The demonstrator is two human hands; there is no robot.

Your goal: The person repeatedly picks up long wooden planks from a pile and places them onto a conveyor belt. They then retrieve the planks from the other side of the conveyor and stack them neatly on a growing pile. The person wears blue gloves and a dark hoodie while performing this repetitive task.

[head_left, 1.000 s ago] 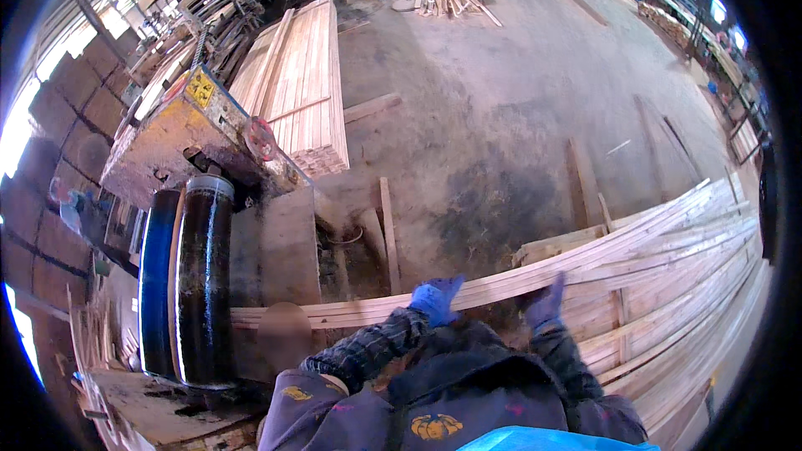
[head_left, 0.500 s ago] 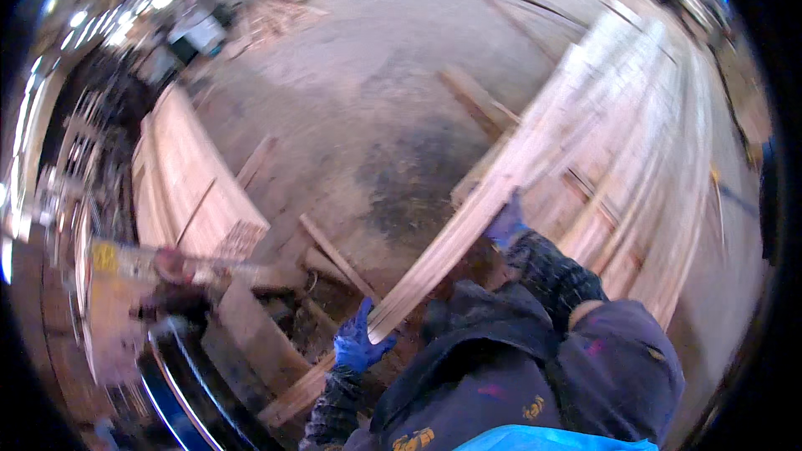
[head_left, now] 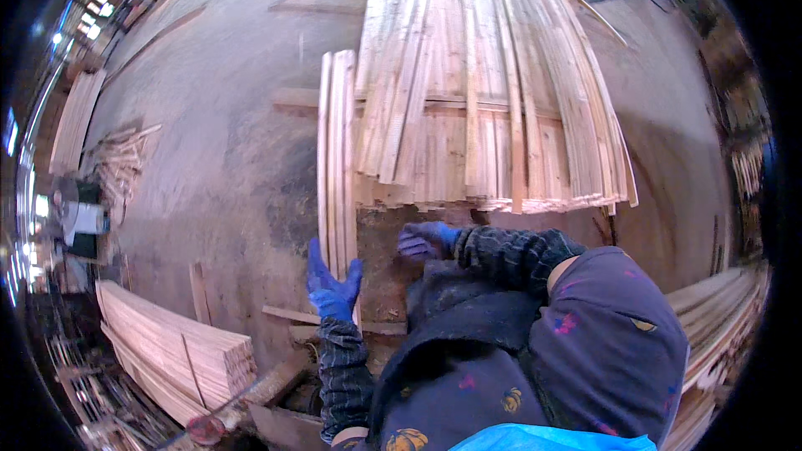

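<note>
Several narrow pale wooden strips (head_left: 337, 159) lie side by side as a bundle, pointing away from me, just left of a large stack of boards. My left hand (head_left: 334, 284), in a blue-purple glove, is closed around their near end, fingers on the left side and thumb on the right. My right hand (head_left: 428, 240), gloved the same way, is off the strips, between them and my body, below the stack's near end. Its fingers are loosely bent, and nothing shows in them.
The wide stack of long boards (head_left: 484, 142) fills the middle far side, its near ends uneven. A bundled pile of strips (head_left: 180, 347) lies at the lower left, with more long boards (head_left: 718, 317) at the lower right. Loose scrap wood (head_left: 124, 163) lies on the concrete floor.
My view and body have turned right, so the large stack is now ahead. The strips point straight away instead of slanting right. My right hand has come off them; my left still holds on.
</note>
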